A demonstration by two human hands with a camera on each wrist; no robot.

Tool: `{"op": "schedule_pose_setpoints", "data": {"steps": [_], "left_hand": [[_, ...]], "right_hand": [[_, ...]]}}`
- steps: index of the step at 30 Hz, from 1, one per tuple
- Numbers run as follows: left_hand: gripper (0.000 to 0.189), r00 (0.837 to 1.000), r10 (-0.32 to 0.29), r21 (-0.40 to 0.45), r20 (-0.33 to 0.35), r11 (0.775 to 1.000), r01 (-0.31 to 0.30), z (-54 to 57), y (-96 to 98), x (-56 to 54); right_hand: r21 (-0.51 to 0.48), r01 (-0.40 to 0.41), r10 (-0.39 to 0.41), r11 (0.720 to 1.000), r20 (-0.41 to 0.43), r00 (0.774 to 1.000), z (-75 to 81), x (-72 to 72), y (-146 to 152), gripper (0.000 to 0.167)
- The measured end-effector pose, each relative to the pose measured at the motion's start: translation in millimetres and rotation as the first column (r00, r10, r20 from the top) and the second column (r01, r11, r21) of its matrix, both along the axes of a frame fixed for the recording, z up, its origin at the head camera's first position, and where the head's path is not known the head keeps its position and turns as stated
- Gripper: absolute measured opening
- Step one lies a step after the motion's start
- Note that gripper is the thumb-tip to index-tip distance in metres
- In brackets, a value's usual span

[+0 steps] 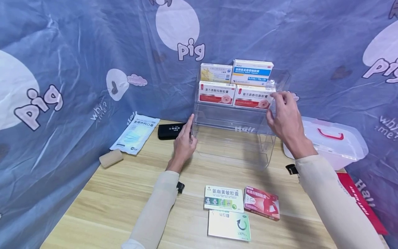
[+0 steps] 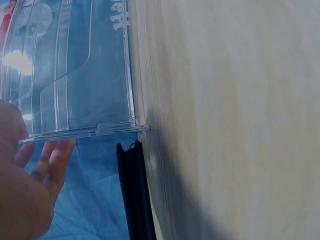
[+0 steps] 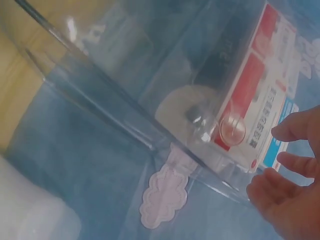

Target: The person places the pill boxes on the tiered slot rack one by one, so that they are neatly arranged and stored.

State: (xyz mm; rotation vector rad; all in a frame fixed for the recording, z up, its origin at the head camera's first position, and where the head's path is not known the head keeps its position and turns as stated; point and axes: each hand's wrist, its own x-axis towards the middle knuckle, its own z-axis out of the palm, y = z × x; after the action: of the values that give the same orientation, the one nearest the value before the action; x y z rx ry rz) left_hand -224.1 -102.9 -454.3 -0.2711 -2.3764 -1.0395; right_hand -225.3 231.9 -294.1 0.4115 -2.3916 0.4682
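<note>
Blue cloth (image 1: 93, 41): hangs behind the desk (image 1: 102, 207), printed with "pig"
Clear stand (image 1: 231, 119): upright on the desk, boxes filling its upper tiers
Left hand (image 1: 184, 143): fingers nearly straight, resting against the stand's left side
Right hand (image 1: 287, 121): fingers apart, at the right end of the right red-and-white box (image 1: 252, 97); whether they touch it is hard to tell
Upper tiers: left red-and-white box (image 1: 216, 94) beside that one; yellow-and-white box (image 1: 214, 73) and blue-and-white box (image 1: 252, 72) behind, higher
Desk front: green-and-white box (image 1: 224, 200), pale green box (image 1: 225, 226) and pink-red box (image 1: 262, 204), lying close together
Left of stand: black case (image 1: 169, 132)
Right of stand: translucent container (image 1: 334, 147), red-handled
</note>
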Motion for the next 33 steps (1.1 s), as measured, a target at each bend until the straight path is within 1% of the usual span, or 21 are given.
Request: {"op": "schedule_pose_setpoints", "data": {"steps": [4, 10, 16, 21, 24, 26, 28, 30, 33], "left_hand": [[0.093, 1.0, 0.0, 0.0, 0.004, 1.0, 0.0, 0.6, 0.1, 0.8], [0.094, 1.0, 0.004, 0.007, -0.025, 1.0, -0.004, 0.5, 0.7, 1.5], [0.094, 0.999, 0.007, -0.002, -0.031, 1.0, -0.007, 0.0, 1.0, 1.2], [0.094, 1.0, 0.006, -0.006, -0.015, 1.0, -0.006, 1.7, 1.0, -0.2], [0.094, 1.0, 0.003, -0.003, -0.005, 1.0, -0.003, 2.4, 1.1, -0.3], [0.094, 1.0, 0.003, -0.002, -0.002, 1.0, -0.003, 2.2, 1.2, 0.0], [0.094, 1.0, 0.004, -0.005, -0.001, 1.0, -0.004, 1.8, 1.2, 0.1], [0.094, 1.0, 0.007, -0.007, 0.001, 1.0, -0.007, 1.3, 1.2, 0.7], [0.095, 1.0, 0.009, -0.005, 0.01, 1.0, -0.009, 1.2, 1.0, 1.5]], "right_hand": [[-0.006, -0.019, 0.019, 1.0, 0.004, 1.0, -10.1, 11.3, -3, 0.048], [-0.012, -0.05, 0.05, 0.999, 0.006, 0.999, -24.6, 24.9, -11, 0.05], [0.005, -0.073, 0.073, 0.997, 0.024, 0.997, -39.5, 39.7, -19, 0.043], [0.053, -0.13, 0.129, 0.99, 0.031, 0.991, -53.8, 55.0, -26, 0.034], [0.096, -0.179, 0.172, 0.979, 0.083, 0.982, -63.5, 67.4, -31, 0.029], [0.108, -0.212, 0.194, 0.971, 0.158, 0.968, -70.1, 77.1, -35, 0.027], [0.106, -0.25, 0.219, 0.962, 0.245, 0.945, -76.4, 87.7, -40, 0.028], [0.101, -0.287, 0.241, 0.953, 0.326, 0.914, -82.6, 97.5, -44, 0.029], [0.099, -0.345, 0.269, 0.933, 0.445, 0.854, -91.2, 111.6, -51, 0.035]]}}
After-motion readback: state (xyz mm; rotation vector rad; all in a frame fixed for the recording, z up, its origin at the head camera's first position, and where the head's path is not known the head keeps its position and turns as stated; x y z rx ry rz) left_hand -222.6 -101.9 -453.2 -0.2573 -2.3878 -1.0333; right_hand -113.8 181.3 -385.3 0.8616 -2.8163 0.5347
